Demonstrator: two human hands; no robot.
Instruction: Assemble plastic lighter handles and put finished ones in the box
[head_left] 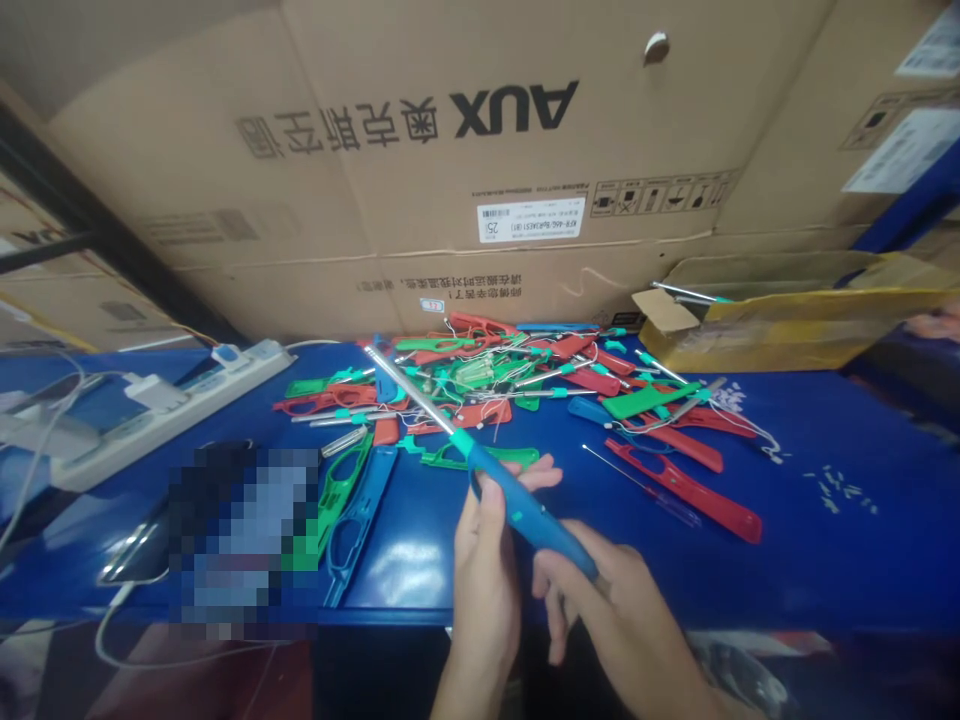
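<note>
Both my hands hold one blue long-necked lighter [541,522] with a silver metal tube and a turquoise collar. The tube points up and to the left, over the pile. My left hand [487,540] is closed on the handle near the collar, with the thumb by the trigger opening. Around the handle's lower end my right hand [600,590] is wrapped. Beyond the lighter lies a pile of lighter parts [480,375]: red, green and blue shell halves, metal tubes and white wires. A red shell half [686,490] and a thin screwdriver-like rod [622,475] lie to the right.
A blue table [420,560] carries everything. Left are a white power strip [180,410], plugged-in cables and a pixelated area beside a phone-like device [142,540]. A green shell half [341,490] and a blue one [364,525] lie nearby. An open carton [772,325] stands back right, before large cardboard boxes [337,200].
</note>
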